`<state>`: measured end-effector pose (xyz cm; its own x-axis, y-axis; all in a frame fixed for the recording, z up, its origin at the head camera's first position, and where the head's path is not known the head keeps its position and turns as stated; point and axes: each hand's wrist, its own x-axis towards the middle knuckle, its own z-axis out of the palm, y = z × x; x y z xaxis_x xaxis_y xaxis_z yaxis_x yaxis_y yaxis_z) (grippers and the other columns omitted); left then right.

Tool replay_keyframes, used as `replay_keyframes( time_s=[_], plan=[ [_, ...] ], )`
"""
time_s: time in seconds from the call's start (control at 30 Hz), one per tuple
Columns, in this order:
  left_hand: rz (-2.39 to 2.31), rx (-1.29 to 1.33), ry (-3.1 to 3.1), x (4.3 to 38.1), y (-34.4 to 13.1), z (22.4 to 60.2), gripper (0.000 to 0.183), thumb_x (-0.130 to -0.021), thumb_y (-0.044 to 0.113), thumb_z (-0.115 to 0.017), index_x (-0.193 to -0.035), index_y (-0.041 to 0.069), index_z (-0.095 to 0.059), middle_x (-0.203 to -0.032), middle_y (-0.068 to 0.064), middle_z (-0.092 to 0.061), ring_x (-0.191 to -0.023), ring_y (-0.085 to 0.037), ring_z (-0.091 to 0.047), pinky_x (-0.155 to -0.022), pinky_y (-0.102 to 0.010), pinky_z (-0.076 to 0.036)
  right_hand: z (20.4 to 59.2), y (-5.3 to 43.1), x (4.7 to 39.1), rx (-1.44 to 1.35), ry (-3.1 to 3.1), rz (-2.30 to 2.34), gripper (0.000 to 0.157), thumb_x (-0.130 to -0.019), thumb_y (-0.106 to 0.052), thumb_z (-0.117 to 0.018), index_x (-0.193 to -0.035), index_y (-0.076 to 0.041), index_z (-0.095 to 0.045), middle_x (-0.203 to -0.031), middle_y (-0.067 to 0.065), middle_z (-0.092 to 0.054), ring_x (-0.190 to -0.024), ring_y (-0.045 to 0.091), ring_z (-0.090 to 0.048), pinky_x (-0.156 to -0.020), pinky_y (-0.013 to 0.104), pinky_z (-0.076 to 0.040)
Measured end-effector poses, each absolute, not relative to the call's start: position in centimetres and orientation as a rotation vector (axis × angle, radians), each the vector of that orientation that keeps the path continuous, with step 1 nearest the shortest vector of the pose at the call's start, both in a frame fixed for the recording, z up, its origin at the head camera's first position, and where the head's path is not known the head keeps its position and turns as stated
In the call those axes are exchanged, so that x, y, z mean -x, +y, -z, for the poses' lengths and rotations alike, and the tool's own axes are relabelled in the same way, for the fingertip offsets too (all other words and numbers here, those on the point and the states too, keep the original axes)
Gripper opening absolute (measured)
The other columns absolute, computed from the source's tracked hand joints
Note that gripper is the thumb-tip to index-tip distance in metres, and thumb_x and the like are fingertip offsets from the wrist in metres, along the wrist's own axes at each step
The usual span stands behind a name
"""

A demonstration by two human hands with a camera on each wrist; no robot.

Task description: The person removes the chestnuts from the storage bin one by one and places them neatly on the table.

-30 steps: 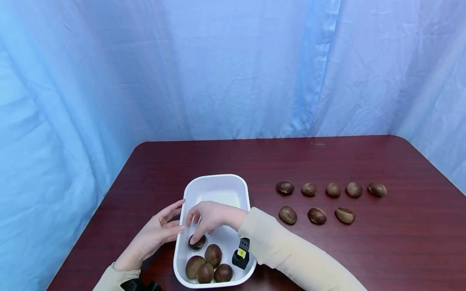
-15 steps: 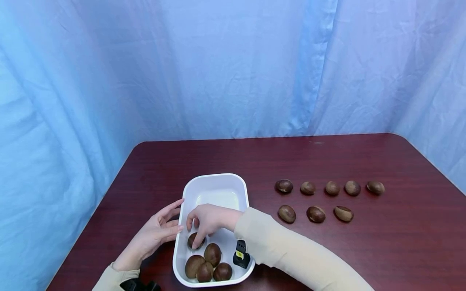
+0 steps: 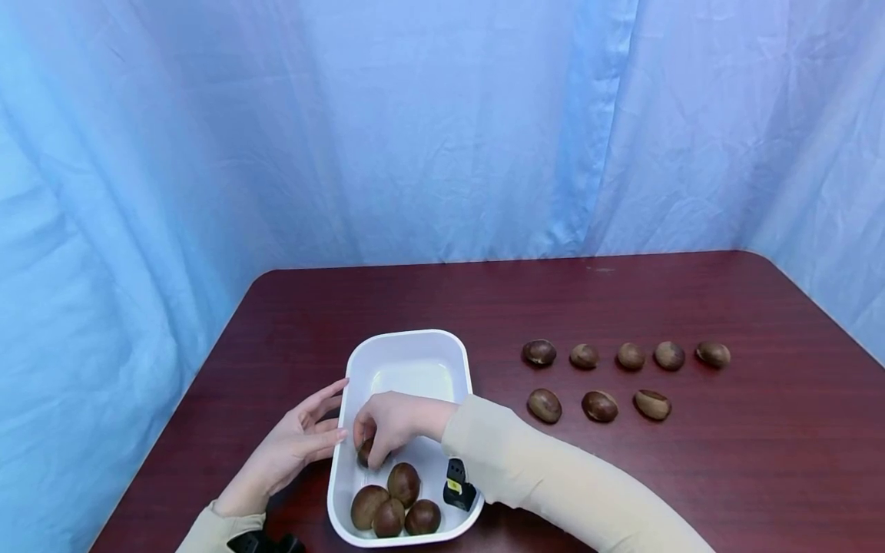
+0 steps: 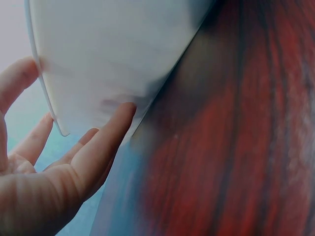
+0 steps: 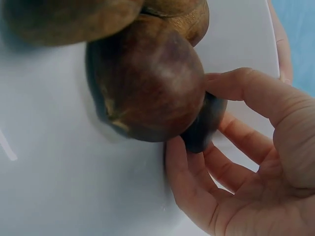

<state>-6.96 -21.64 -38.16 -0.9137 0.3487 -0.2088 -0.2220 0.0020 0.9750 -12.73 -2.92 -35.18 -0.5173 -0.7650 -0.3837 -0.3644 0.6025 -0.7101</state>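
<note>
A white plastic tray (image 3: 415,376) stands on the table in the head view. My right hand (image 3: 401,421) reaches into it and pinches a dark chestnut (image 5: 204,125) between thumb and fingers near the left wall. In the head view this chestnut (image 3: 364,453) is partly covered by the fingers. Several brown chestnuts (image 3: 369,507) sit clustered at the near end of the tray. One large chestnut (image 5: 152,78) partly hides the pinched one in the right wrist view. My left hand (image 3: 296,447) rests extended fingers against the tray's left side, fingertips at the rim.
Right of the tray, chestnuts lie in two rows on the dark red table (image 3: 553,299): a longer back row (image 3: 631,356) and a front row of three (image 3: 599,406). Blue curtains (image 3: 442,130) hang behind and at the sides.
My right fingers have closed in around the chestnut by the tray's left wall. My left hand and the tray stay nearly where they were.
</note>
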Motion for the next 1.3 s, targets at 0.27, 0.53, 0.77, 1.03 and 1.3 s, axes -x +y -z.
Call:
replay_keyframes(
  time_s=[0.27, 0.53, 0.77, 1.03, 1.3],
  plan=[
    [-1.964, -0.15, 1.895, 7.0, -21.7, 38.3, 0.079, -0.091, 0.007, -0.061, -0.152, 0.004, -0.01, -0.149, -0.03, -0.017, -0.108, -0.007, -0.06, -0.084, -0.03, -0.053, 35.1, -2.8, 12.9, 0.933, 2.187, 0.699, 0.017, -0.072, -0.005, -0.076, -0.076, -0.017, -0.064, -0.072, -0.007, -0.057, -0.063, 0.005, -0.05, -0.057, 0.016, -0.042],
    [-1.965, -0.164, 1.901, 7.1, -21.7, 38.3, 0.079, -0.091, 0.007, -0.061, -0.151, 0.004, -0.01, -0.144, -0.022, -0.03, -0.107, -0.008, -0.061, -0.083, -0.03, -0.053, 34.7, -2.5, 13.2, 0.919, 2.174, 0.876, 0.018, -0.07, -0.001, -0.074, -0.075, -0.015, -0.064, -0.065, -0.007, -0.054, -0.059, 0.005, -0.047, -0.054, 0.017, -0.04],
    [-1.953, -0.118, 1.92, 7.1, -21.7, 38.3, 0.08, -0.09, 0.008, -0.063, -0.151, 0.004, -0.012, -0.141, -0.015, -0.034, -0.106, -0.007, -0.061, -0.083, -0.03, -0.054, 33.9, -1.9, 13.6, 0.917, 2.154, 1.042, 0.016, -0.072, -0.002, -0.073, -0.078, -0.015, -0.066, -0.069, -0.006, -0.055, -0.06, 0.007, -0.047, -0.052, 0.019, -0.04],
    [-1.941, -0.09, 1.94, 6.9, -21.5, 38.1, 0.079, -0.09, 0.007, -0.062, -0.151, 0.005, -0.012, -0.147, -0.026, -0.023, -0.105, -0.007, -0.061, -0.082, -0.029, -0.054, 31.8, -0.6, 14.2, 0.944, 2.151, 1.12, 0.018, -0.076, -0.008, -0.075, -0.09, -0.015, -0.068, -0.086, -0.005, -0.06, -0.076, 0.012, -0.054, -0.062, 0.021, -0.046],
    [-1.951, -0.1, 1.93, 7.0, -21.5, 38.2, 0.078, -0.091, 0.007, -0.061, -0.152, 0.005, -0.013, -0.148, -0.027, -0.023, -0.107, -0.008, -0.061, -0.083, -0.03, -0.054, 29.3, 1.8, 14.4, 1.111, 2.155, 1.145, 0.022, -0.078, -0.009, -0.071, -0.1, -0.011, -0.066, -0.091, -0.002, -0.063, -0.08, 0.012, -0.055, -0.067, 0.022, -0.048]
  ],
)
